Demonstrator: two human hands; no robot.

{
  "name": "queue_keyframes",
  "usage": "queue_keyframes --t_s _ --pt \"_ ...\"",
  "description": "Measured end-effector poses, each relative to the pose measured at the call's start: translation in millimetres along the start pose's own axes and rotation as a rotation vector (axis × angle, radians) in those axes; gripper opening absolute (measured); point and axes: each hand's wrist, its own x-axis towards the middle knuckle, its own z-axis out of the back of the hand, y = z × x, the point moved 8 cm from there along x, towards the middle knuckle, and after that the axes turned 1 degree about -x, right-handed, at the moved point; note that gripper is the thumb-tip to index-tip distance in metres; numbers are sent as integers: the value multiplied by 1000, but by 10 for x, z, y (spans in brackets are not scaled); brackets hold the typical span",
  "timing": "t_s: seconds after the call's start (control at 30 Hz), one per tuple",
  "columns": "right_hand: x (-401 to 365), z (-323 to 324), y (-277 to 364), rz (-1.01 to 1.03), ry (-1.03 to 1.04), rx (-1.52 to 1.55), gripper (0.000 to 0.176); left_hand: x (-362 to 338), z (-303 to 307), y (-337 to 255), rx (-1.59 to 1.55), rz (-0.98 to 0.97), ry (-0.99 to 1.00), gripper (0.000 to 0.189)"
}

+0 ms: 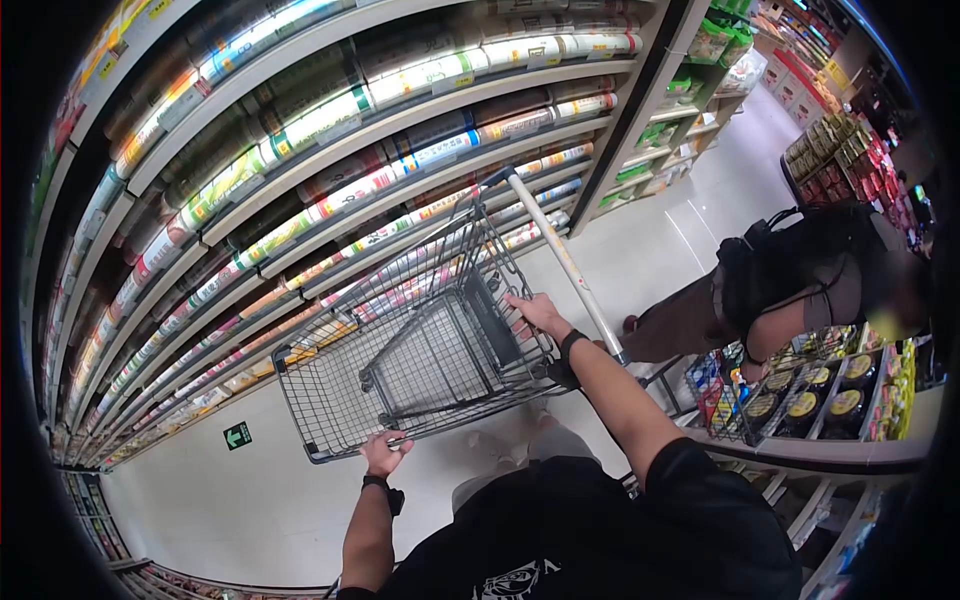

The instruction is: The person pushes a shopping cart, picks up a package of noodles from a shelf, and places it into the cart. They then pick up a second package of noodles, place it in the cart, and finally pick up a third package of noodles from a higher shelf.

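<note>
A grey wire shopping cart (310, 405) stands crosswise in front of me, its long pale handle bar (565, 255) on the right. My left hand (386, 455) is closed round the near top rim of the basket, with a dark band on the wrist. Over at the handle end, my right hand (538, 312) reaches past the bar and grips the cart near the dark child-seat panel (490, 315). Its fingertips are partly hidden among the wires there.
Long shelves (270, 150) of packaged goods line the far side. At right, another person (790, 270) in dark clothes stands beside a display of round-lidded jars (800, 405). A green arrow sign (238, 436) is on the floor. Further back stands a product display (840, 165).
</note>
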Motion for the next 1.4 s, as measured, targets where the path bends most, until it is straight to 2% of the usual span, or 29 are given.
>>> queue_keyframes --t_s 0.07,0.2,0.33,0.43,0.57,0.6,0.7,0.77,0.83,0.87,0.97,1.0,1.1,1.13,1.2,1.3,1.33,1.4 --pt "-59 -139 12 -69 51 68 62 -35 11 132 -13 -13 10 35" --pt "25 -355 -77 -58 41 35 50 -24 -10 475 -136 -5 68 33" --pt "84 -604 -134 44 31 100 46 -111 131 616 -107 25 66 31" --pt "86 -797 -121 119 50 98 42 -287 336 472 11 57 -58 25" --pt "71 -1056 -136 100 74 75 47 -322 249 603 -119 52 -110 25" --pt "-13 -1126 -102 7 135 46 53 -263 185 673 -183 76 -106 26" --pt "-247 -1097 191 -13 245 -314 65 -206 56 707 -383 128 -87 27" --pt "-194 -1164 310 384 145 -592 61 -142 -1 540 -528 132 -72 26" --pt "-496 -1135 553 916 138 -515 54 -152 -24 375 -566 120 -33 24" --pt "-934 -1054 848 1007 173 -607 56 -174 -10 252 -582 82 -35 25" --pt "-1446 -747 1254 1109 -196 -772 55 -349 54 -107 -563 84 -64 26" --pt "-1428 -660 1258 1089 -311 -799 61 -379 70 -179 -544 99 -77 26" --pt "-687 -765 547 716 -117 -665 62 -445 145 -325 -294 -49 -142 27" --pt "-552 -888 388 593 71 -538 64 -506 241 -419 -260 -72 -231 27" --pt "-371 -1157 126 344 423 -278 68 -510 268 -335 -228 -20 -203 29" --pt "-339 -1297 245 692 250 -561 61 -464 316 -101 -293 76 -134 32" --pt "-352 -1329 245 591 340 -500 59 -456 327 -6 -330 112 -106 34" --pt "-503 -1420 321 391 515 -362 56 -408 404 111 -298 57 -94 36"
